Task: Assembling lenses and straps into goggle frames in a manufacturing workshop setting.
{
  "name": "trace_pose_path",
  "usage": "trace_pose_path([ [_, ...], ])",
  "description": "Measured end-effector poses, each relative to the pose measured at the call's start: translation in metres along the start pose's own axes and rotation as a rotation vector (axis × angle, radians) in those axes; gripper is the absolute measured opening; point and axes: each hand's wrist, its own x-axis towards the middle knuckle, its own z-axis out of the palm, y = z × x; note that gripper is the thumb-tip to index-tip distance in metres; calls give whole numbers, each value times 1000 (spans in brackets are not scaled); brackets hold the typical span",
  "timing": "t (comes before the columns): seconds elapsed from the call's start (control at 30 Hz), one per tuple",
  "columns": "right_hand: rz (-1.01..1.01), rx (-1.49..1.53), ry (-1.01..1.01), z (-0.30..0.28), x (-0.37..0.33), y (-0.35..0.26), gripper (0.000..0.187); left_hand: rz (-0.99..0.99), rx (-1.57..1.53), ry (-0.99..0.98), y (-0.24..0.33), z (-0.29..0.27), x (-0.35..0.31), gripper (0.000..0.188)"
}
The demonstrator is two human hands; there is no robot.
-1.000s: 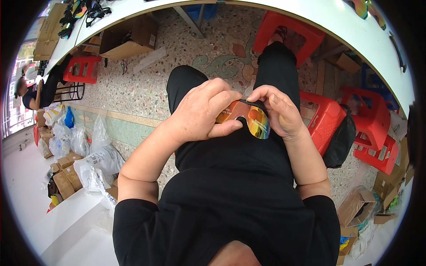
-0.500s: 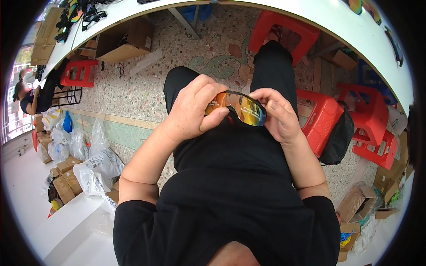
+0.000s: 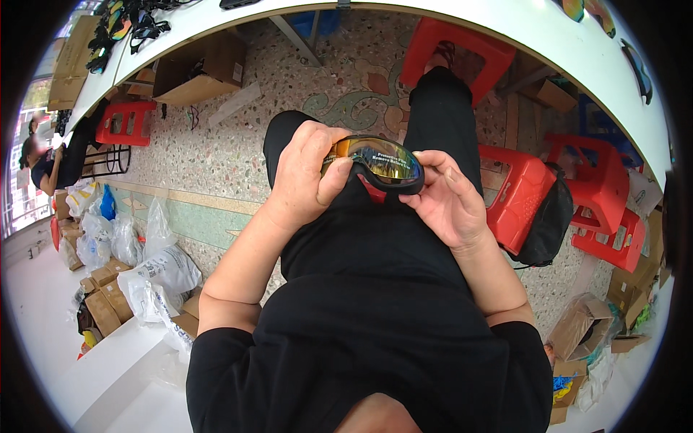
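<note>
Over my lap I hold a pair of goggles (image 3: 388,160) with an orange-green mirrored lens, a dark frame and printed film on the lens. My left hand (image 3: 297,177) grips the left end, its thumb lying across the lens near the nose notch. At the opposite end, my right hand (image 3: 453,206) pinches the frame's edge between thumb and fingers. A bit of red (image 3: 373,192) shows just under the nose notch. The left end of the goggles is hidden by my left fingers.
A white table (image 3: 390,9) curves across the far side, with more goggles (image 3: 148,30) at its left. Red stools (image 3: 516,198) stand to the right, a black bag (image 3: 546,224) hanging on one. Plastic bags (image 3: 162,270) and cartons lie left. Another person (image 3: 47,162) sits far left.
The goggles have shifted slightly left and turned, so the dark rim now shows around the lens's right end. My right fingers have moved lower along that end.
</note>
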Motion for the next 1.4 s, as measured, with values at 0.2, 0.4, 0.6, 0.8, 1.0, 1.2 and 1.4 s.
trace_pose_path([
  [0.2,-33,43,34,12,-1,3,46,90,102,97,-10,13,-8,42],
  [0.4,-51,16,144,7,3,0,47,32,189,161,-5,33,-17,48],
  [0.6,-150,-136,182,13,4,11,59,-4,237,221,0,42,-16,46],
  [0.8,-143,-207,115,40,-3,14,86,-49,337,267,2,44,-16,46],
  [1.0,-217,-265,60,39,-5,32,89,-80,372,301,11,50,-8,48],
  [1.2,-206,-533,25,32,-4,37,87,-130,372,290,15,53,-4,48],
  [1.4,-184,58,359,8,4,32,23,-98,272,251,20,55,-6,47],
])
